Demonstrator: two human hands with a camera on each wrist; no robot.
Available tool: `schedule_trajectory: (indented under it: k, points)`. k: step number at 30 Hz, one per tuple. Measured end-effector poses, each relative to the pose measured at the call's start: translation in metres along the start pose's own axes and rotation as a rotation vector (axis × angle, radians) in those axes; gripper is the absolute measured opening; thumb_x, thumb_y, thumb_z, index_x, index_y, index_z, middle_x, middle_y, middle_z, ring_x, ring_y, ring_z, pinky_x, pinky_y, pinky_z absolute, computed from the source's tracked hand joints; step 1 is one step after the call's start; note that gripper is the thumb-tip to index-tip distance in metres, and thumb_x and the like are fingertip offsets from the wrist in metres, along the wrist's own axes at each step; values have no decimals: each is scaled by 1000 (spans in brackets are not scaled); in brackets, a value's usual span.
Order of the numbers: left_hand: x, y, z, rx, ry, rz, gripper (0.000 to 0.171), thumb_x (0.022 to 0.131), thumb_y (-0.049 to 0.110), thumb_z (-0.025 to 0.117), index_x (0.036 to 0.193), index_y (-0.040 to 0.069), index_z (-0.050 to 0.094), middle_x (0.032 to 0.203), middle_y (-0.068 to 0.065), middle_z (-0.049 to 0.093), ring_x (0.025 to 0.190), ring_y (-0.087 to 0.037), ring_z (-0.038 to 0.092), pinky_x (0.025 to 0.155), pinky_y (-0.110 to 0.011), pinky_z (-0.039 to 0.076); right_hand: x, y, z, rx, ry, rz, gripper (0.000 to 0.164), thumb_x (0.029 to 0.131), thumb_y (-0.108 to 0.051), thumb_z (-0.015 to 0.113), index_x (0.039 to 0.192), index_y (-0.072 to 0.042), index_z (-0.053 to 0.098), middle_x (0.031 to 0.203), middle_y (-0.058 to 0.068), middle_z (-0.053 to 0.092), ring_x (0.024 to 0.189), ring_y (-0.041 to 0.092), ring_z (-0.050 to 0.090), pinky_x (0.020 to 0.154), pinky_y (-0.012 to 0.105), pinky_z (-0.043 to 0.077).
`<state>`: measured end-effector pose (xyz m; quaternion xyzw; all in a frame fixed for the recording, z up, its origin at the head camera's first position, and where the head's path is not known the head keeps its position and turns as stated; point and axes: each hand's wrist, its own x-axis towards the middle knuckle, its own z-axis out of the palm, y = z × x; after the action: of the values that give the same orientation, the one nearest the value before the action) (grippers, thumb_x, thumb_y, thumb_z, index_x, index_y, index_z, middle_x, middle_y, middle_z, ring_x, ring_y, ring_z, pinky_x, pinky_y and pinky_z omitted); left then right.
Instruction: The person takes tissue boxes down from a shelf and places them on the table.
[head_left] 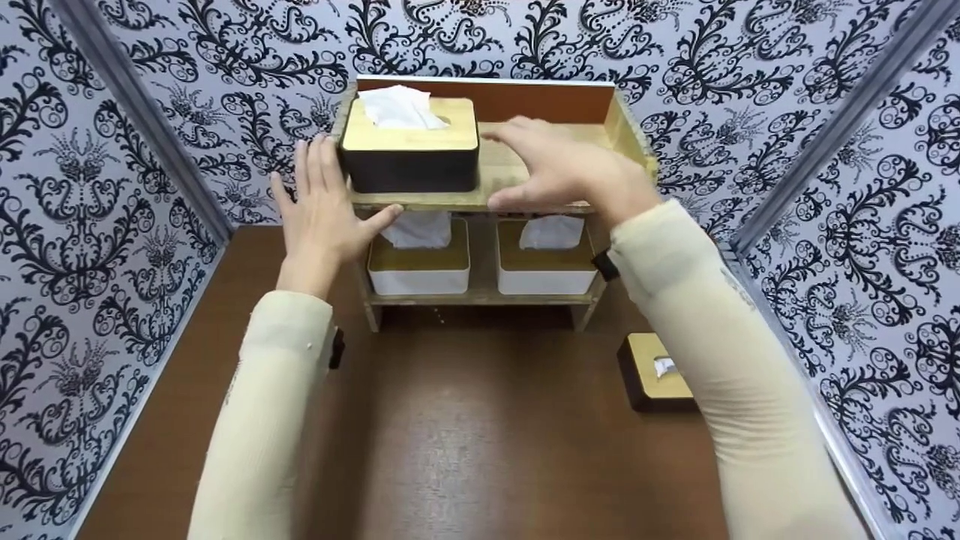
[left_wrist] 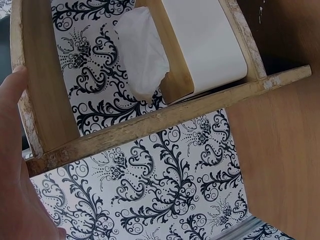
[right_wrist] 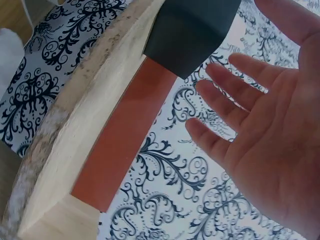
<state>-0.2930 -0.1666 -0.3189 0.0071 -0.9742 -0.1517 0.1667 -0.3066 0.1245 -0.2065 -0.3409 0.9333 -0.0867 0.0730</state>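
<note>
A dark tissue box point(head_left: 412, 171) with a wood-look lid and a raised tissue stands on the left part of the wooden shelf's top board point(head_left: 501, 165). Beside that box, at the shelf's left end, my left hand point(head_left: 322, 217) has its fingers extended. Its thumb point(left_wrist: 17, 77) touches the board's front edge in the left wrist view. To the right of the box hovers my right hand point(head_left: 562, 169), fingers spread and holding nothing. In the right wrist view its palm point(right_wrist: 275, 135) faces the camera, apart from the dark box point(right_wrist: 195, 35).
On the lower board stand two white tissue boxes, one left point(head_left: 420, 281) and one right point(head_left: 546, 282). Another dark tissue box point(head_left: 641, 367) lies on the brown surface point(head_left: 450, 420) at right, partly behind my sleeve. Patterned walls point(head_left: 750, 45) enclose the back and sides.
</note>
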Motion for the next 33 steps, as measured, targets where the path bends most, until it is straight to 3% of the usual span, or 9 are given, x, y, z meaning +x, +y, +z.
schedule_trajectory:
  k: [5,11,16,24,33]
  points:
    - [1,-2,1,3,0,-4,123,75,80,56,156,15,-11,165,-9,-9,152,-26,-15,119,-62,-12,24,0,-2,-45,20,36,103,82,-55,70,157,-11,14,163,11,18,149,33,20,122,56,17]
    - [2,-2,4,7,13,0,124,75,80,56,156,14,-11,166,-7,-9,153,-26,-14,119,-61,-12,54,-3,3,-115,47,49,108,79,-60,70,156,-9,14,163,13,16,150,33,16,123,52,13]
    - [2,0,6,23,13,5,123,76,80,55,156,14,-12,166,-6,-9,153,-25,-14,119,-61,-12,73,-4,2,-120,20,93,114,78,-67,67,158,-11,9,165,12,9,152,31,8,125,49,7]
    - [0,2,9,18,13,3,121,76,78,56,156,13,-8,165,-10,-3,153,-27,-9,119,-64,-5,97,-9,0,-91,-42,86,114,77,-71,63,158,-12,9,166,10,3,154,27,1,126,42,3]
    - [0,-2,4,32,30,6,120,77,78,56,156,11,-6,165,-11,0,153,-28,-8,120,-63,-5,121,-17,1,-83,-74,69,119,75,-74,62,156,-4,11,165,10,-1,154,24,-3,126,43,-2]
